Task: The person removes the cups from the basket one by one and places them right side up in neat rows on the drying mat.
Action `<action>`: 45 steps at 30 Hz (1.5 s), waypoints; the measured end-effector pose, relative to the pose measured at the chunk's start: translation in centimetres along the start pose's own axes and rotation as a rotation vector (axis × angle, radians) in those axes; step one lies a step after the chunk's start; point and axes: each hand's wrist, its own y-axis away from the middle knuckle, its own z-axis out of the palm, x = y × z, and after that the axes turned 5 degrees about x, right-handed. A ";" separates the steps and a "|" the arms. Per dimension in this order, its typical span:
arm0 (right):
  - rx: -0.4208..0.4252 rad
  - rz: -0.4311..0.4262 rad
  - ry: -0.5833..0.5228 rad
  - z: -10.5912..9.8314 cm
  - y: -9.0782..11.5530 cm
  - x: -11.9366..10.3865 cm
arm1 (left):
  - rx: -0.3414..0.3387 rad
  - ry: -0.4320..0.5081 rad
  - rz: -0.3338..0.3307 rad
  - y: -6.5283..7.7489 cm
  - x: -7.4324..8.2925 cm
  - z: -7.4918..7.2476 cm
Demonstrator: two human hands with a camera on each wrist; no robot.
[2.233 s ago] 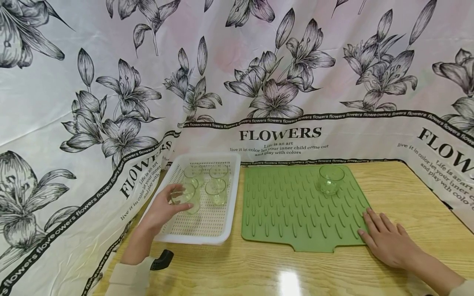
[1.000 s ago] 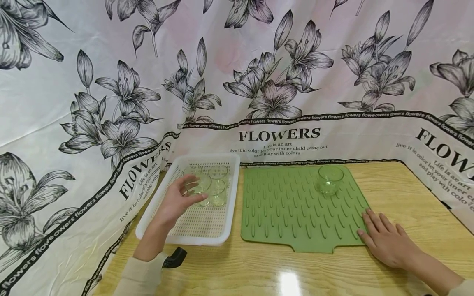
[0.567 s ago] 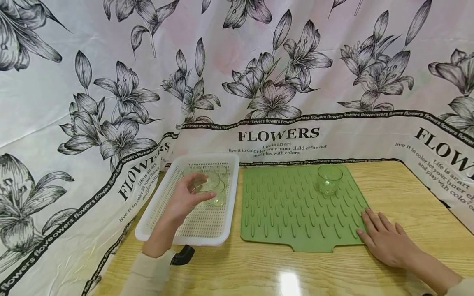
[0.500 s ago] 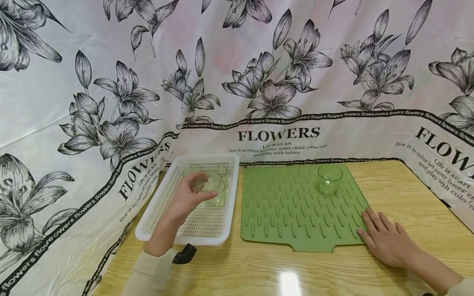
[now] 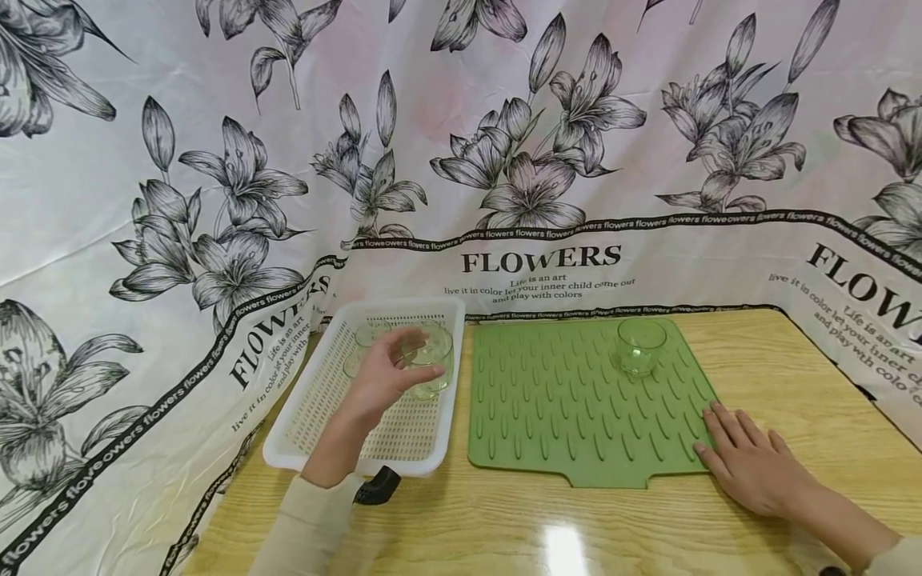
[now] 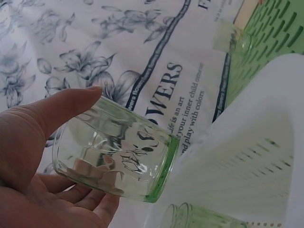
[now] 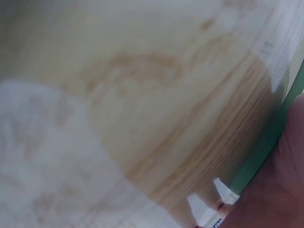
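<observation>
My left hand (image 5: 382,374) grips a clear, faintly green drinking glass (image 6: 114,149) between thumb and fingers, lifted above the white perforated basket (image 5: 338,460). In the left wrist view the glass is tilted, its thick green base pointing away from the palm. Other glasses stand in the basket, partly hidden behind the hand and the held glass; one shows at the back left (image 5: 370,334). My right hand (image 5: 756,464) lies flat with fingers spread at the right edge of the green ridged mat (image 5: 547,416). Another glass (image 5: 639,348) stands upright on the mat's back right part.
A wooden table (image 5: 490,528) carries the basket and mat side by side. Behind and to the left hangs a white cloth (image 5: 403,276) printed with flowers. A black piece (image 5: 378,486) sits at the left wrist. The right wrist view is mostly blurred tabletop.
My left hand has lifted a glass from the front left of the group and carried it rightward, over the other glasses in the basket. My right hand has stayed in place.
</observation>
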 end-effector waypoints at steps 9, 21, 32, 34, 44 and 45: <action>-0.001 -0.005 0.004 0.0 -0.1 0.0 | -0.028 0.016 0.014 -0.3 0.0 1.1; -0.005 0.001 0.014 -0.1 0.0 -0.1 | -0.020 0.036 0.016 -0.4 0.4 2.3; -0.014 0.002 0.008 -0.3 -0.1 -0.2 | -0.042 0.053 0.036 -0.7 0.5 3.5; -0.017 0.002 0.002 -0.3 -0.1 -0.2 | -0.051 0.055 0.041 -0.8 0.6 3.7; -0.014 0.000 0.002 -0.2 -0.2 0.1 | -0.071 0.088 0.031 -0.9 1.3 4.9; -0.012 -0.001 0.003 -0.1 -0.2 0.1 | -0.074 0.087 0.031 -1.0 1.3 5.0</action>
